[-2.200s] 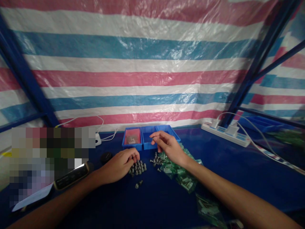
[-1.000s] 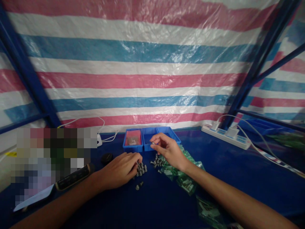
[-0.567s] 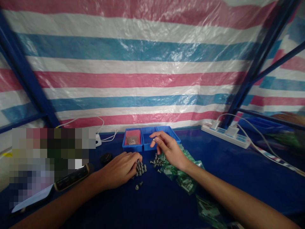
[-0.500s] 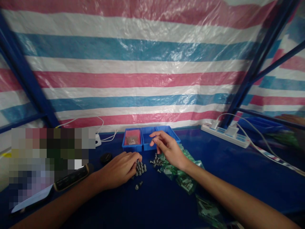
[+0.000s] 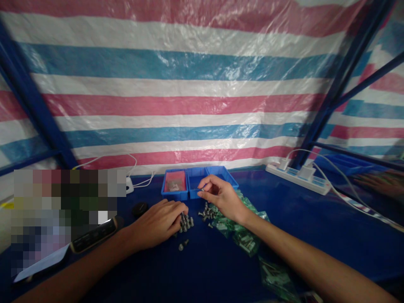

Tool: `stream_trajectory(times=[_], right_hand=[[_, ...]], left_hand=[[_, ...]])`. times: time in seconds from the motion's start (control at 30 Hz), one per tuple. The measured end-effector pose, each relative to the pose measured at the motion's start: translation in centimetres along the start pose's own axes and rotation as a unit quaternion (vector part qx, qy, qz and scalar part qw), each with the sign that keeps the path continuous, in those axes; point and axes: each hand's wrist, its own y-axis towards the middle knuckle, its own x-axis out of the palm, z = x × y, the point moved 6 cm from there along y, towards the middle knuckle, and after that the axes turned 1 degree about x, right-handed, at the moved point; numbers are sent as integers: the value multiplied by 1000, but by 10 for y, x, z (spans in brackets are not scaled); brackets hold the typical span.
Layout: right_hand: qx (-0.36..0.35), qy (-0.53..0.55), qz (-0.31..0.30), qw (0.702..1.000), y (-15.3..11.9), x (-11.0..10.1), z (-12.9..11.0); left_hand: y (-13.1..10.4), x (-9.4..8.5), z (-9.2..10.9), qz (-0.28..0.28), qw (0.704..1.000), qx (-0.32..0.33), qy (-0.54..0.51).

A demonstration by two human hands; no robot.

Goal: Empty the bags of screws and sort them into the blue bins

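Observation:
My left hand [image 5: 159, 223] rests on the blue table, its fingers curled and thumb bent round the left side of a tight cluster of small metal screws [image 5: 187, 222]. Part of that cluster is hidden under the fingers. Above a loose heap of screws [image 5: 206, 212], my right hand [image 5: 222, 198] is raised, thumb and forefinger pinching a small metal screw [image 5: 202, 189]. Two separate small metal pieces [image 5: 181, 247] lie nearer to me. Green-tinted plastic bags [image 5: 246, 242] with metal parts inside lie under and beside my right wrist.
Blue bins [image 5: 197, 194] stand at the back; the left one holds a pink piece and a clear bag [image 5: 175, 185]. A white power strip [image 5: 298, 179] with cables lies at right. A black round object [image 5: 139, 208] and a dark, long device [image 5: 94, 235] are at left.
The fingers of my right hand have turned slightly and closed more around the small screw, which shows more clearly. My left hand and the screw cluster stay in place.

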Motion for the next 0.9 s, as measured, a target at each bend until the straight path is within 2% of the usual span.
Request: stream_trajectory(times=[0.2,0.33,0.73,0.9], right_hand=[[7,2,-7,1000,-1,1,-1],[13,3,-14,1000,-1,2,0],[19,17,-31,999,0,4,3],[21,20,-34,999,0,5,3]], left_hand=[[0,-2,2,32,999,36,19],[0,-4,3,31,998,51,32],[0,-2,1,13,996,66,55],[0,-3,-2,43,997,44,57]])
